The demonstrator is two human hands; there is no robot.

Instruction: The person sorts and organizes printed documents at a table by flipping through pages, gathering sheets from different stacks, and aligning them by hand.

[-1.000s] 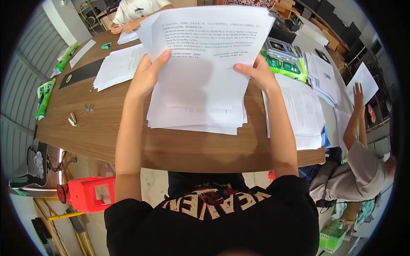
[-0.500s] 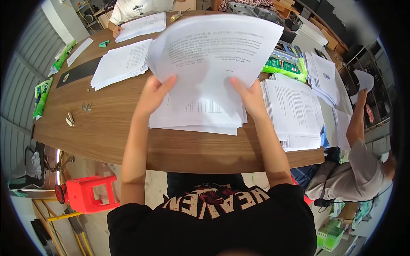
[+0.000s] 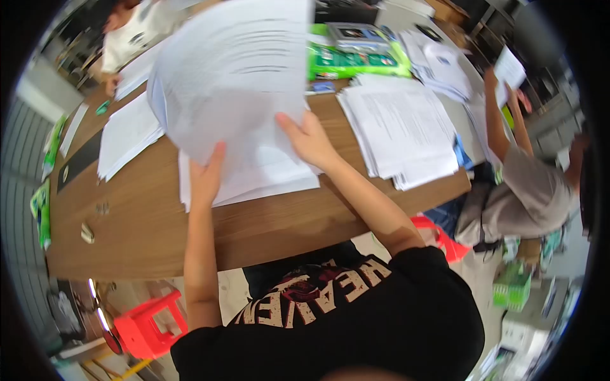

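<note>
Between both hands I hold up some printed paper sheets (image 3: pixel 235 82), blurred and curling at the left side. My left hand (image 3: pixel 207 174) grips their lower left edge, thumb in front. My right hand (image 3: pixel 308 138) pinches the right edge the same way. Beneath the raised sheets a paper stack (image 3: pixel 267 184) lies on the wooden table (image 3: pixel 267 235), partly hidden by them. To the right sits a thick, uneven pile of printed pages (image 3: pixel 406 133). Another paper stack (image 3: pixel 130 133) lies to the left.
Green packages (image 3: pixel 362 61) lie beyond the right pile, others at the table's left edge. A stapler-like object (image 3: pixel 87 233) is near the left. A co-worker (image 3: pixel 143 32) sits across; another person (image 3: pixel 527 197) at right holds a paper. A red stool (image 3: pixel 151 325) stands lower left.
The view has turned and shifted. The held sheets and both my hands now appear farther left and tilted, still gripping. The person at right now has both hands near their paper.
</note>
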